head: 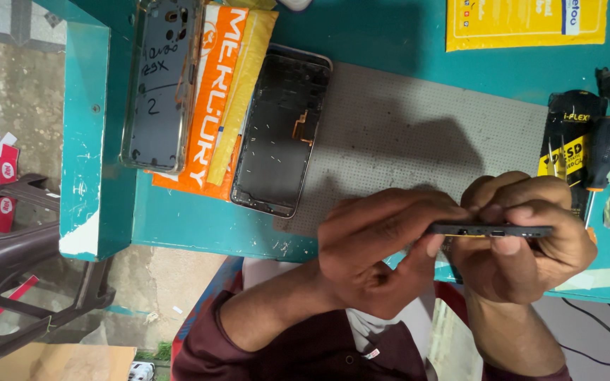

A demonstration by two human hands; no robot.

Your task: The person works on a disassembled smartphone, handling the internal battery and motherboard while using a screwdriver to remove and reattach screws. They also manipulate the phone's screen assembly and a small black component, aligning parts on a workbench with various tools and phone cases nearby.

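Observation:
Both hands hold a thin dark phone [492,231] edge-on, just above the near edge of the teal workbench [199,226]. My left hand [372,250] pinches the phone's left end with thumb below and fingers on top. My right hand [524,240] wraps the right end, fingertips pressing along its top edge. The phone's bottom edge with its port faces the camera.
A grey perforated mat [404,134] covers the bench middle. A dark phone frame [280,130] lies at its left, beside an orange packet [210,106] and a clear phone case [160,85]. Screwdrivers and tools [587,155] sit at the right, a yellow packet [524,25] at the back, a dark plastic chair [15,268] left.

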